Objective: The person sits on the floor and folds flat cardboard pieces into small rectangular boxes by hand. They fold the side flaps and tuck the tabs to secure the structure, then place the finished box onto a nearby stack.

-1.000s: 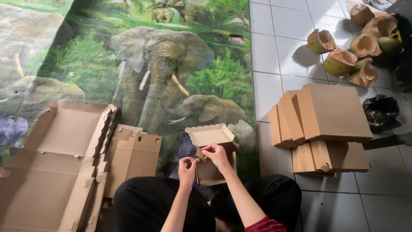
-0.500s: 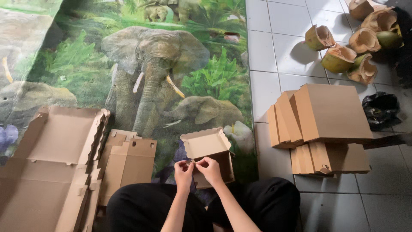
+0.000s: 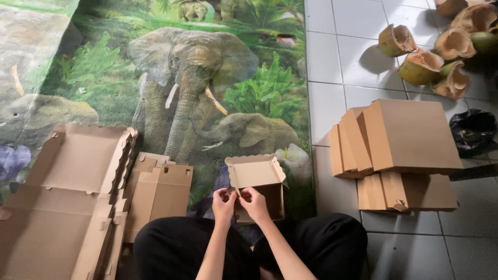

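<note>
A small brown cardboard box (image 3: 259, 179) with a scalloped lid flap stands open on the elephant-print mat, just in front of my knees. My left hand (image 3: 223, 203) and my right hand (image 3: 254, 202) meet at the box's near edge, each pinching a cardboard flap there. The fingers hide the flap's exact shape. My legs in black trousers frame the box from below.
Flat unfolded cardboard blanks (image 3: 67, 192) lie at my left, with smaller folded ones (image 3: 158, 192) beside them. Stacks of closed boxes (image 3: 404, 140) sit on the white tiles at right. Cut coconut husks (image 3: 430, 57) and a black bag (image 3: 474, 132) lie at far right.
My hands have come together at the box's near edge, lower than before. The box has shifted slightly toward me, its lid still raised.
</note>
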